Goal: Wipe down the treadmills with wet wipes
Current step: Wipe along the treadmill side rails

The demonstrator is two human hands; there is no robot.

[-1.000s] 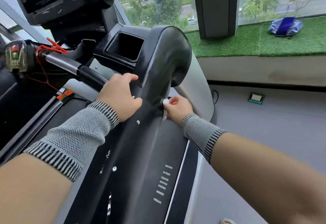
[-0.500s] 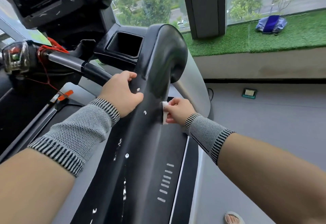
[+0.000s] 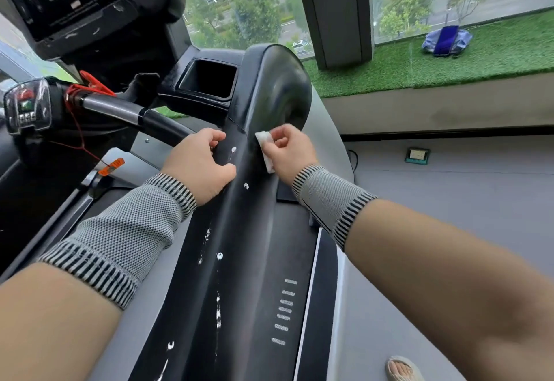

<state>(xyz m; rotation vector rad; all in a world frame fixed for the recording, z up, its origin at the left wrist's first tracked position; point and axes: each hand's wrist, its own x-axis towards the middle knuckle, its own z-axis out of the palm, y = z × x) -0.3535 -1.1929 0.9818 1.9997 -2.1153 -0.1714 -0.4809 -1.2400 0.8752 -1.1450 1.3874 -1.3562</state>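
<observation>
- Right now the right hand (image 3: 286, 152) pinches a folded white wet wipe (image 3: 265, 148) between thumb and fingertips and presses it against the right flank of the treadmill's black side rail (image 3: 239, 275), just below the rail's rounded front end.
- Meanwhile the left hand (image 3: 199, 163) curls over the rail's left edge, beside the dark handlebar (image 3: 135, 113); its fingers grip the rail and seem to steady it.
- Both hands sit close together on opposite sides of the same rail, not touching each other.
- The rail's long axis runs from the cup pocket (image 3: 209, 79) near the console down toward the person, so the unwiped length lies on the near side of the hands.
- White smears and flecks (image 3: 218, 311) dot the rail's top face along that length, nearer the left hand's side than the wipe.
- Judging by this, the wiping hand needs to cross onto the top face and draw back along the rail.
</observation>
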